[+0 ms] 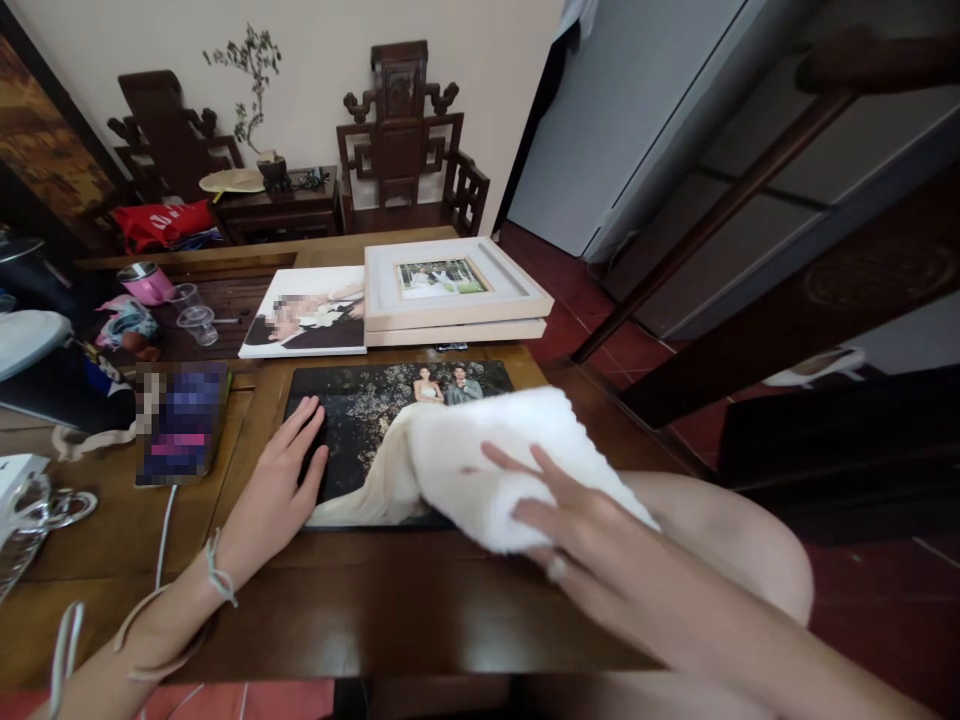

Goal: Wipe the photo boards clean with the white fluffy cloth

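Note:
A dark photo print (352, 410) showing a couple lies flat on the wooden table (360, 600). My left hand (281, 480) rests flat on its left edge, fingers stretched out. My right hand (570, 530) presses a white folded cloth (480, 450) down on the print's right part, fingers spread over the cloth. A ring sits on one finger of that hand.
Behind the print lie a white canvas photo (307, 310) and two stacked white frames (450, 290). Left of it are a blurred phone (180, 420), plastic cups (195, 315), a pink cup (146, 282) and scissors (37, 515). Carved wooden chairs (405, 140) stand at the wall.

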Available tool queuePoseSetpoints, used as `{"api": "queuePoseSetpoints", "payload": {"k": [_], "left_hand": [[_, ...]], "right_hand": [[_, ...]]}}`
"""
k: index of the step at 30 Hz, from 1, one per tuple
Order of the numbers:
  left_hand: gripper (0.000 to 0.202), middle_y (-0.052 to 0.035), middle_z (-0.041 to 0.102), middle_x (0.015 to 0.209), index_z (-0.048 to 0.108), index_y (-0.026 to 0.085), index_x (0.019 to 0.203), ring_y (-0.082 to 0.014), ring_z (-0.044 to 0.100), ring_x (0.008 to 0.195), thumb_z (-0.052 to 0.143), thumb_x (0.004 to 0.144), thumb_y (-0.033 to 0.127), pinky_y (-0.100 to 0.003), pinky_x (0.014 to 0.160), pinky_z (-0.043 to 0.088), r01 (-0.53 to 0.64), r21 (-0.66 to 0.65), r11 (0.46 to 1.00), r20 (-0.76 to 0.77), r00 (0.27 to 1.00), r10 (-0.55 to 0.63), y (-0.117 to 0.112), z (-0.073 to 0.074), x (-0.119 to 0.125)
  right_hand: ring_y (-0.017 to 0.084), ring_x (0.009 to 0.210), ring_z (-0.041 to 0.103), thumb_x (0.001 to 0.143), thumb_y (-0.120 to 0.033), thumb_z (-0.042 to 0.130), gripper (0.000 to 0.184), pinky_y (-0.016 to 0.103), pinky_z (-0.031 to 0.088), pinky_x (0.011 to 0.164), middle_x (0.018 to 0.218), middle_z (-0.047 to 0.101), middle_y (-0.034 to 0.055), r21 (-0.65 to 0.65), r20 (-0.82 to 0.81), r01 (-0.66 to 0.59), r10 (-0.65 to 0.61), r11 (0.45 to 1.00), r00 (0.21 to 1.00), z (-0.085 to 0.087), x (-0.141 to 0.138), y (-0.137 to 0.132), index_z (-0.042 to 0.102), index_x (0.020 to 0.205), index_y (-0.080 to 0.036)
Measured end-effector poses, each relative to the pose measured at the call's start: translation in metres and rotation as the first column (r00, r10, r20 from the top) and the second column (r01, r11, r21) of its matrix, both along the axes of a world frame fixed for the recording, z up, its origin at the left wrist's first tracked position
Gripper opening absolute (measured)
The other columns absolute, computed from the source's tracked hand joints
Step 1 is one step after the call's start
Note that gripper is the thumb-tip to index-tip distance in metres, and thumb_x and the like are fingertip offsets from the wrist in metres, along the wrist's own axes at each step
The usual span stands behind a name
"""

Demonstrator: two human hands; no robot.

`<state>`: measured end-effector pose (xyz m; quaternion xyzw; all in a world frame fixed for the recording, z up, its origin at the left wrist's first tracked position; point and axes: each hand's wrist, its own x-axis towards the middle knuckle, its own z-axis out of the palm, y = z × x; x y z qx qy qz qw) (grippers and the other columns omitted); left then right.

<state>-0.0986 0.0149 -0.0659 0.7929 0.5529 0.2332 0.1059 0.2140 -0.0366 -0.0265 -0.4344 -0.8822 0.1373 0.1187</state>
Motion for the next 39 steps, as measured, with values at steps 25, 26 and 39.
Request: {"api": "queuePoseSetpoints", "payload": {"k": [25, 26, 39], "left_hand": [[0.049, -0.0135, 0.037, 0.151, 0.047, 0.012, 0.137, -0.0253, 0.032, 0.141, 0.041, 0.096, 0.037, -0.045, 0.117, 0.026, -0.001, 0.022, 1.0, 0.006, 1.0, 0.001, 0.001, -0.004, 0.001], [0.049, -0.0138, 0.037, 0.151, 0.047, 0.011, 0.137, -0.0255, 0.031, 0.141, 0.041, 0.096, 0.037, -0.045, 0.117, 0.025, -0.004, 0.019, 1.0, 0.003, 1.0, 0.004, 0.001, -0.004, 0.001], [0.047, -0.0125, 0.038, 0.151, 0.047, 0.013, 0.137, -0.0244, 0.031, 0.141, 0.041, 0.096, 0.036, -0.045, 0.117, 0.026, 0.017, 0.035, 0.999, 0.001, 1.0, -0.017, 0.0, -0.004, 0.0]], "right_hand": [[0.037, 0.137, 0.033, 0.078, -0.009, 0.043, 0.03, 0.054, 0.043, 0.097, 0.147, 0.044, 0.0121, -0.015, -0.066, 0.094, -0.094, 0.995, 0.993, -0.007, -0.007, 0.008, 0.064, 0.096, -0.021], [0.035, 0.139, 0.031, 0.076, -0.009, 0.045, 0.03, 0.054, 0.042, 0.1, 0.147, 0.044, 0.0083, -0.025, -0.067, 0.061, -0.062, 0.998, 0.996, -0.008, -0.004, -0.008, 0.065, 0.093, -0.024], [0.025, 0.088, 0.065, 0.076, -0.014, 0.042, 0.04, 0.034, 0.051, 0.076, 0.091, 0.071, 0.0052, -0.211, -0.096, 0.044, -0.065, 0.976, 0.993, 0.021, 0.004, 0.069, 0.064, 0.108, -0.023]]}}
